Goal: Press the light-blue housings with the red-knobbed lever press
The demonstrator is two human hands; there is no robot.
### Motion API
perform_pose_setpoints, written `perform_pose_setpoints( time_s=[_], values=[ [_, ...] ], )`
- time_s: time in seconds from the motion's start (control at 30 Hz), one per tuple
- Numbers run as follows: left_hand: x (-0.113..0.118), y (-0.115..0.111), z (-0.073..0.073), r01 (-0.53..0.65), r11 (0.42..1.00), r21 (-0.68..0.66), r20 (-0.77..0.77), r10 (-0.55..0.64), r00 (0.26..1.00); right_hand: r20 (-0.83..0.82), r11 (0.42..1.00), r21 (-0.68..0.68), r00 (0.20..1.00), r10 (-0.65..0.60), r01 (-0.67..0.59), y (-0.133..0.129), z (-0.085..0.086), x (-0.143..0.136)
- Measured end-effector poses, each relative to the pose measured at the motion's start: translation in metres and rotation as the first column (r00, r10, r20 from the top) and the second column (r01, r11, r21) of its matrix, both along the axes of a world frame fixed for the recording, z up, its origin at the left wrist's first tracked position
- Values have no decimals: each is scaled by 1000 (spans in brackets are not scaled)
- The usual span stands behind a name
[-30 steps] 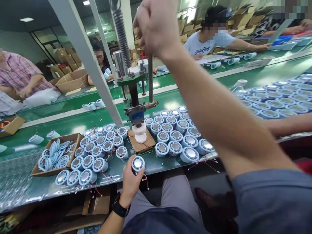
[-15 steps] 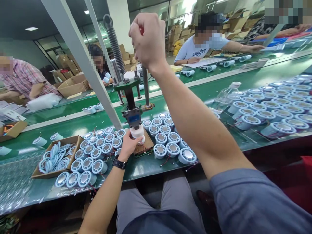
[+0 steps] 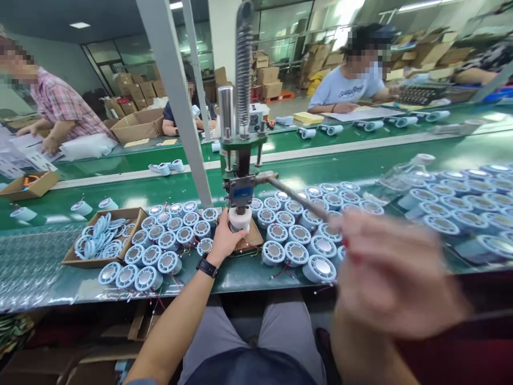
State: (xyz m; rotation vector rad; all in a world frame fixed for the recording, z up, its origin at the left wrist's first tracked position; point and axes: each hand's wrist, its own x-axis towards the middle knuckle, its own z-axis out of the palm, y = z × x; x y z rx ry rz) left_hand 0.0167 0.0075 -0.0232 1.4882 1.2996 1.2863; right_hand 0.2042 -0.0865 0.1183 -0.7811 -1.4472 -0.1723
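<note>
My left hand (image 3: 227,235), with a black watch on its wrist, has its thumb and fingers around a white round piece (image 3: 241,218) beneath the head of a hand press (image 3: 241,187). That piece stands over a brown board (image 3: 249,241). My right hand (image 3: 395,270), blurred by motion, is closed at the end of the press's metal lever (image 3: 300,199), which slants down to the right. Rows of light blue round motor housings (image 3: 296,253) with wires stand on both sides of the press.
A cardboard box (image 3: 136,215) of blue rings is at the left. A clear plastic bottle (image 3: 404,174) lies at the right. A grey post (image 3: 176,96) rises behind the housings. Across the green line (image 3: 344,149), several people sit or stand at work.
My right hand has come down and to the right, swinging the lever from upright to a low slant. My left hand stays at the white piece. The view has shifted somewhat.
</note>
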Motion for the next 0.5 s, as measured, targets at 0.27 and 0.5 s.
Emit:
perform_pose_setpoints(
  time_s=[0.27, 0.5],
  values=[
    [4, -1, -6, -62, 998, 17, -20, 62, 998, 148, 992, 122, 989, 2, -20, 6, -16, 19],
    [12, -8, -3, -112, 994, 10, 85, 111, 990, 185, 971, -214, 972, 144, -103, 154, 153, -11]
  ],
)
